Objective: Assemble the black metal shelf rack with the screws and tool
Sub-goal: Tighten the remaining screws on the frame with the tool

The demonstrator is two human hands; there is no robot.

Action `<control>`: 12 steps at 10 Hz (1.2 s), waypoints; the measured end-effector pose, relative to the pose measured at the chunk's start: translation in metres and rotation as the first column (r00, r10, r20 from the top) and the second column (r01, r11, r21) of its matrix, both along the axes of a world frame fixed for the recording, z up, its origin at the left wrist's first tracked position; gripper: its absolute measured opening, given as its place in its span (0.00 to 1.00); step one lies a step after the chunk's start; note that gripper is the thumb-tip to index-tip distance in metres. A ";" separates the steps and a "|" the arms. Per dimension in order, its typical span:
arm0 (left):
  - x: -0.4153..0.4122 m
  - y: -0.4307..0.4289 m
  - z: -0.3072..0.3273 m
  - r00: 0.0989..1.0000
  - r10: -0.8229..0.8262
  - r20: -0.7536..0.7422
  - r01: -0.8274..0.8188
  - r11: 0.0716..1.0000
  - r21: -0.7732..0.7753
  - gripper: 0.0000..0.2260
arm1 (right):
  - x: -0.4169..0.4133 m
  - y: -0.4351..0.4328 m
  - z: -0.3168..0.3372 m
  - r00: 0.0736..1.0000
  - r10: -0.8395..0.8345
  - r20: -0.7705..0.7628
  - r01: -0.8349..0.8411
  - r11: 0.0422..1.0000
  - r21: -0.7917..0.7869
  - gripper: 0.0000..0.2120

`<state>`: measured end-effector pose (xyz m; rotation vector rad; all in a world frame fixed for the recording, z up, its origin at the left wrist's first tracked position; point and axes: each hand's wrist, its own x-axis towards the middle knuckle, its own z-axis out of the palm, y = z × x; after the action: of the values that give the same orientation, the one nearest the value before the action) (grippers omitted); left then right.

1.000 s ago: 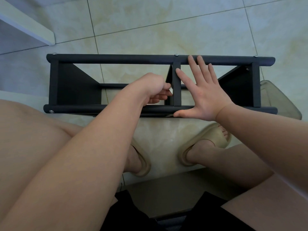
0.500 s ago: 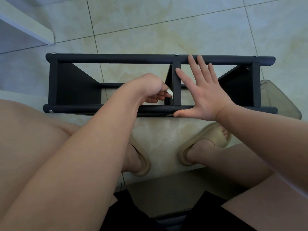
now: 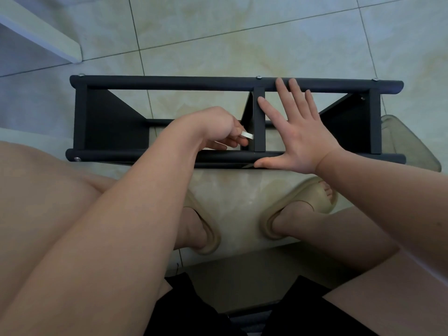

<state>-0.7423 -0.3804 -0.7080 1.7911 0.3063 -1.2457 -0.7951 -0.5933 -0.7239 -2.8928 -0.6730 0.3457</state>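
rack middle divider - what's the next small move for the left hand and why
Probably turn the small silvery tool at the middle divider, near its closer end. The left hand pinches the tool right beside that divider, while the right hand lies flat across the rack, bracing it. What the tool engages is hidden.

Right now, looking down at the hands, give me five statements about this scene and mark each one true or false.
1. The right hand lies flat, fingers spread, on the black rack. True.
2. The left hand holds nothing. False: it pinches a small pale tool beside the middle divider.
3. The rack stands on a table. False: it lies on the tiled floor.
4. Screw heads show on the far rail. True.
5. The feet are bare. False: they wear beige slippers.
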 end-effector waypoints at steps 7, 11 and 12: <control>-0.007 0.004 0.006 0.955 -0.274 0.113 0.263 0.959 0.104 0.10 | 0.000 0.001 0.003 0.999 -0.011 -0.037 0.010 1.000 -0.019 0.57; 0.004 0.002 0.020 0.931 -0.342 0.129 0.276 0.889 0.365 0.09 | 0.005 -0.002 0.004 0.998 -0.006 -0.065 0.007 1.000 0.004 0.58; 0.014 0.004 0.034 0.912 -0.364 0.189 0.261 0.870 0.418 0.08 | 0.010 -0.001 0.009 0.991 -0.030 -0.131 0.025 0.999 -0.038 0.60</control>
<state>-0.7281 -0.3768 -0.6738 2.3992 0.1097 -1.2054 -0.7854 -0.5944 -0.7147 -2.8781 -0.6113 0.5450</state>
